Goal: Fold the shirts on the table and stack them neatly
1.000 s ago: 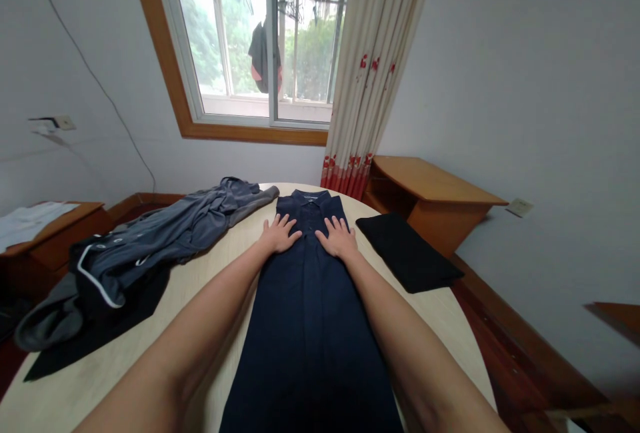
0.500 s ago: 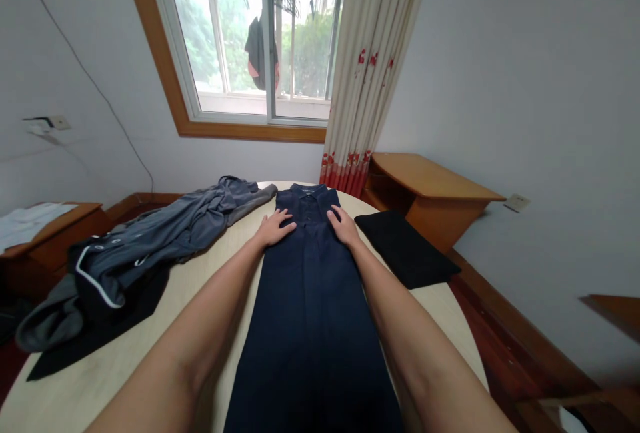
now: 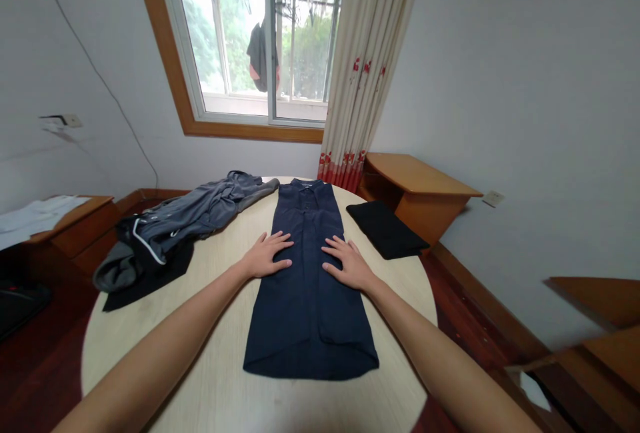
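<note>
A dark navy shirt [image 3: 307, 300], folded into a long narrow strip, lies lengthwise on a round pale wooden table [image 3: 220, 380], collar at the far end. My left hand [image 3: 266, 256] rests flat on the shirt's left edge near its middle, fingers spread. My right hand [image 3: 347, 264] lies flat on the right edge at the same level, fingers stretched out. Both hands hold nothing.
A rumpled grey jacket [image 3: 185, 220] over dark cloth covers the table's far left. A folded black garment [image 3: 385, 230] lies at the far right. A wooden desk [image 3: 420, 190] stands beyond, by a curtain [image 3: 363, 86] and a window [image 3: 250, 40]. A low cabinet [image 3: 65, 226] stands left.
Both hands have slid back from the collar end to the shirt's middle. The view has pulled back, so the shirt's near hem and more of the table now show.
</note>
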A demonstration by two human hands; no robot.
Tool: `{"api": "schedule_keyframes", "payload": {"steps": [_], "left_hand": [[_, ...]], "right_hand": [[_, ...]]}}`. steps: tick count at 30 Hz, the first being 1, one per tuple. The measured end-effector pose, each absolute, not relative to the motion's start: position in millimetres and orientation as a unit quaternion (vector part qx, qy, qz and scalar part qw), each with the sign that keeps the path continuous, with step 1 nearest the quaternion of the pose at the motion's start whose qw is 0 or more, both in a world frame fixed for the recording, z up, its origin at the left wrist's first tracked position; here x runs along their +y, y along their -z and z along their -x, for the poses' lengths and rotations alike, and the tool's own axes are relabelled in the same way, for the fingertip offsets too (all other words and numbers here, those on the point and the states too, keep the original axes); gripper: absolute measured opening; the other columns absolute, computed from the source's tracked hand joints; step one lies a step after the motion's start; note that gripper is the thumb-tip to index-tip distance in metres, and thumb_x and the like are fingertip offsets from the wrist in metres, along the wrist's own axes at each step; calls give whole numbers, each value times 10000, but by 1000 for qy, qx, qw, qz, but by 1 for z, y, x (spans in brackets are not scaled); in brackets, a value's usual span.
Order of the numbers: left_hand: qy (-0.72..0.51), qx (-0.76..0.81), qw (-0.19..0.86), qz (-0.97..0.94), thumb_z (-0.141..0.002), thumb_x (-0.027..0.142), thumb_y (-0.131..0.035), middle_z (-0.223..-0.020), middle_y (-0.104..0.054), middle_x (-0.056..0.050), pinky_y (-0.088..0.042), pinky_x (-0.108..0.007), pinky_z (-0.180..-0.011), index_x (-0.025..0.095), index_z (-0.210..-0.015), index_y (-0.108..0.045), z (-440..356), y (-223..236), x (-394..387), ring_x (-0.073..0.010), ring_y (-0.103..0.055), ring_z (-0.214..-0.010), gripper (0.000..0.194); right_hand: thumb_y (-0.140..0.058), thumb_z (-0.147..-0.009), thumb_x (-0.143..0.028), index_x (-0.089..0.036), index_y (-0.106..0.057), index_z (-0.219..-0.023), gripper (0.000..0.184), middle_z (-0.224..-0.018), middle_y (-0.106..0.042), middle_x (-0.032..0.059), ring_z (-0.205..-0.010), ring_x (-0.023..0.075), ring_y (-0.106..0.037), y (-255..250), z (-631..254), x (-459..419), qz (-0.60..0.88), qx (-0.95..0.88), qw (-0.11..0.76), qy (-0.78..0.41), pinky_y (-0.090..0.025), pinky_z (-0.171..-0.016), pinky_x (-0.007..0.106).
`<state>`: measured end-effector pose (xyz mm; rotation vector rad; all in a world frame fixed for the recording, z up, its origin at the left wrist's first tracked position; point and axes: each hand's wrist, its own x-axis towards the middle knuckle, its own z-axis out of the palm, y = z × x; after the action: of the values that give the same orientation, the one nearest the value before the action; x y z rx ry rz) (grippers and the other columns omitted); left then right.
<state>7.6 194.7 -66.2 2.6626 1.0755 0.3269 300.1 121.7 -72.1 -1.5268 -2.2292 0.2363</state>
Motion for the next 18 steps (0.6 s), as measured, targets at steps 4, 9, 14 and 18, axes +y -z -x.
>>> {"api": "schedule_keyframes", "payload": {"steps": [4, 9, 14, 18], "left_hand": [[-86, 342, 117, -929, -940, 655, -466, -1628, -307, -91, -111, -624, -1204, 276, -1502, -448, 6, 61, 152, -318, -229, -1518, 678], [-80, 308, 122, -940, -939, 679, -450, -1631, -296, -105, -98, -636, -1200, 271, -1521, -418, 20, 58, 110, -334, -217, -1519, 712], [-102, 272, 137, -947, -935, 645, -503, -1591, -388, -116, -105, -641, -1200, 263, -1475, -485, 19, 56, 81, -340, -323, -1476, 662], [-149, 258, 138, -945, -924, 571, -572, -1452, -553, -125, -274, -564, -1170, 232, -1318, -634, 16, 53, 77, -317, -499, -1334, 523]], "right_hand": [[-563, -933, -493, -223, -582, -1405, 544, -1541, -457, 119, -1475, 318, -336, 62, -287, 60, 516, -832, 181, -99, -140, -1206, 616], [-586, -917, -541, -224, -540, -1441, 614, -1562, -424, 140, -1455, 338, -360, 51, -279, -4, 461, -864, 149, -135, -160, -1199, 625], [-607, -910, -469, -185, -673, -1247, 446, -1319, -609, 169, -1214, 310, -564, 31, -272, -41, 467, -860, 145, -145, -430, -1039, 485], [-675, -840, -371, -177, -696, -1040, 280, -1006, -661, 104, -925, 255, -629, 8, -274, -62, 522, -834, 64, -167, -485, -819, 362]]}}
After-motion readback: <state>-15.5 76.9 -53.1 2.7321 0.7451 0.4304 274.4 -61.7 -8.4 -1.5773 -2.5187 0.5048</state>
